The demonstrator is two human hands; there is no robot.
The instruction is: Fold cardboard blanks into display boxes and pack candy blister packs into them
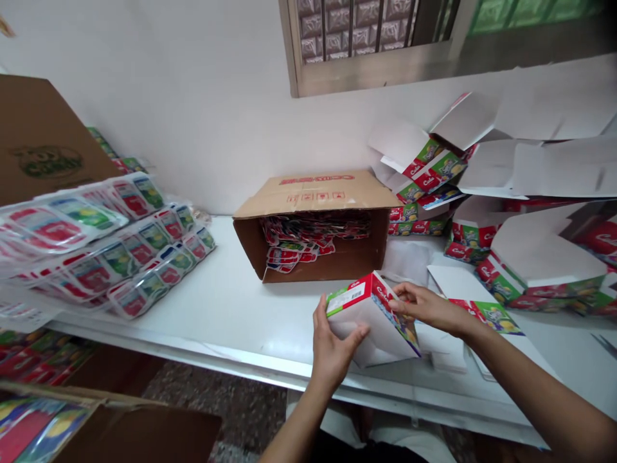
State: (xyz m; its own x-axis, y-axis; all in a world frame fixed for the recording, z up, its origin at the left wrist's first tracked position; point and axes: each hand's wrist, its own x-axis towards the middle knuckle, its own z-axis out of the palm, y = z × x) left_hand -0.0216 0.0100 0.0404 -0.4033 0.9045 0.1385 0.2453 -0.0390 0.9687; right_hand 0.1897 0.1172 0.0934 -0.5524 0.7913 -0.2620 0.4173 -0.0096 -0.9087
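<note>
Both my hands hold a small printed carton (371, 321), white inside with red and green print, tilted just above the front of the white table (231, 302). My left hand (332, 347) grips its lower left side, thumb across the white panel. My right hand (421, 305) pinches its top right edge with closed fingers. Flat carton blanks (486, 315) lie on the table under my right forearm.
A brown cardboard box (313, 218) lies on its side behind the carton, holding packets. Sealed packet strips (110, 251) pile at the left. Folded and flat cartons (530, 193) heap at the right. Another open box (120, 424) sits on the floor at lower left.
</note>
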